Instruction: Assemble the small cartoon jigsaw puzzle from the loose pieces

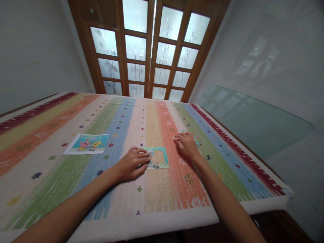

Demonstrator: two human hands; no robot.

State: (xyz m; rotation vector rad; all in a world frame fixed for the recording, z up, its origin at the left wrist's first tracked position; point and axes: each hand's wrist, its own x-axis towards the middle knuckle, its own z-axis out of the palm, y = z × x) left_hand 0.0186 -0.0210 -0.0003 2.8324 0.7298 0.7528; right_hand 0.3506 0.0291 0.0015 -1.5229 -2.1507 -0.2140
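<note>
A partly assembled jigsaw puzzle (166, 158) lies flat on the striped tablecloth in front of me, its teal border pieces joined around a bare tan middle. My left hand (134, 163) rests on its left edge, fingers stretched out and thumb apart. To the right of the puzzle, my right hand (186, 144) is low over the orange stripe, its fingers bent and close together; anything between the fingertips is too small to make out. Several loose puzzle pieces (198, 141) lie just beyond and beside that hand, some partly hidden by it.
A printed picture sheet (87, 144) with cartoon figures lies to the left on the tablecloth (121, 199). The table's front edge runs below my forearms. Wooden doors with glass panes (136, 47) stand behind the table, and a pale glass panel (253, 118) is at the right wall.
</note>
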